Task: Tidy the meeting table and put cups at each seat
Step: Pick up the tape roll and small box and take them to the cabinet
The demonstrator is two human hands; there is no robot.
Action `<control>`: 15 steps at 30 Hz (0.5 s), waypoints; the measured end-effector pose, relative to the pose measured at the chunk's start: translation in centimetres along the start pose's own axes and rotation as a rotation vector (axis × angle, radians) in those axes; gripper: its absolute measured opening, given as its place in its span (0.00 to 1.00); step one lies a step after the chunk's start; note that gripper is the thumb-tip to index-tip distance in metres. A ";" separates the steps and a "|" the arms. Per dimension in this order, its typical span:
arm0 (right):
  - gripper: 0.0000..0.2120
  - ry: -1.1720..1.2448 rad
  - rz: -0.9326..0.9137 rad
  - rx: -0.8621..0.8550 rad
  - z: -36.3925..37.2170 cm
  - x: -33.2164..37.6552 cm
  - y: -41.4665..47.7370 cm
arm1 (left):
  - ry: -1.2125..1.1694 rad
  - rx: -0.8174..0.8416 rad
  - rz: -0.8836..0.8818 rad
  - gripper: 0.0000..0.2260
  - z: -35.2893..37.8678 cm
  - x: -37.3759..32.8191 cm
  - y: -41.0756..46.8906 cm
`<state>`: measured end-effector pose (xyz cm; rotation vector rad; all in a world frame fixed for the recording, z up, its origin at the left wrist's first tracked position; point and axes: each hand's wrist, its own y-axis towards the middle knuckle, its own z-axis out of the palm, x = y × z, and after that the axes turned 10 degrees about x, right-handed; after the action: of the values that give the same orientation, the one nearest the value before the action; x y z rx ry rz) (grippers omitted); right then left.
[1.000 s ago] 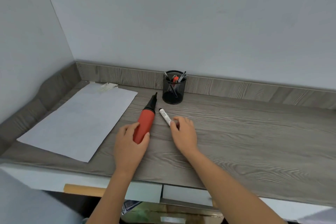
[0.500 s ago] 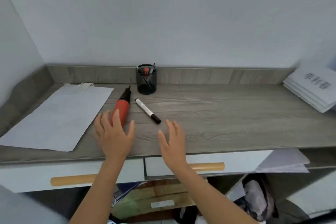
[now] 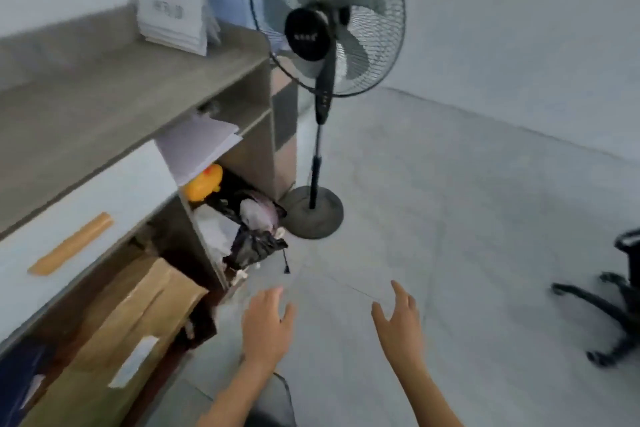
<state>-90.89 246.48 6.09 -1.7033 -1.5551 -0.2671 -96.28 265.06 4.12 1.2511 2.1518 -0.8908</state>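
Observation:
My left hand [image 3: 267, 326] and my right hand [image 3: 399, 317] hang over the grey floor, both empty with fingers spread. The wooden desk [image 3: 104, 94] runs along the left, away from both hands. A stack of white papers [image 3: 173, 19] lies on its far end. No cups are in view. The red tool, the marker and the pen holder are out of the frame.
A standing fan [image 3: 325, 45] stands on the floor beyond the desk's end. Under the desk sit a cardboard box [image 3: 131, 329], a black bag [image 3: 256, 243], a yellow toy [image 3: 204, 182] and loose sheets [image 3: 197, 146]. A black chair base [image 3: 616, 308] is at the right.
My view has swung right, from the desk top to the floor and fan. Both hands left the red tool and marker, came off the desk and now hang open over the floor.

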 end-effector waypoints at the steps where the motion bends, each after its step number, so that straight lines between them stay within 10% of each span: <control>1: 0.25 0.043 0.052 -0.034 -0.8 -2.3 -1.3 | 0.026 0.110 0.045 0.14 2.2 -1.3 -0.5; 15: 0.16 0.324 0.520 -0.522 -8.9 -21.8 -12.2 | 0.208 0.729 0.573 0.11 22.1 -18.1 -6.0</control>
<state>-103.75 223.49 3.19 -2.2592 -0.8021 -0.6794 -91.33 236.32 3.59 2.2418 1.4605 -1.3642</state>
